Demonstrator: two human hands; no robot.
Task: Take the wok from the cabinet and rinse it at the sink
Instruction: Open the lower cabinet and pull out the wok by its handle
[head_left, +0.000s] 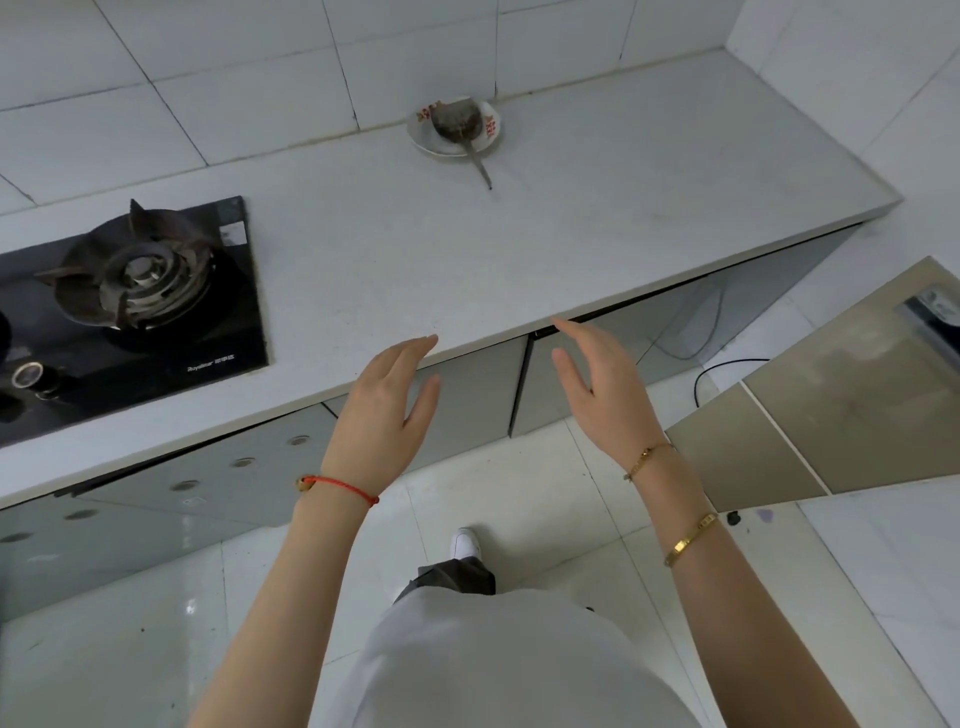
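Grey glass cabinet doors (470, 400) run under the white countertop (415, 260). Both my hands are raised in front of them with straight fingers and hold nothing. My left hand (384, 410) reaches to the counter's front edge. My right hand (602, 384) has its fingertips at the top edge of the door to the right (654, 332), where a dark gap shows under the counter. No wok and no sink are in view.
A black gas hob (130, 322) with a burner sits on the counter at left. A white plate (457, 130) with a scrubber and utensil stands by the tiled wall. A black cable (727, 369) lies on the floor at right, beside a beige tiled surface (831, 405).
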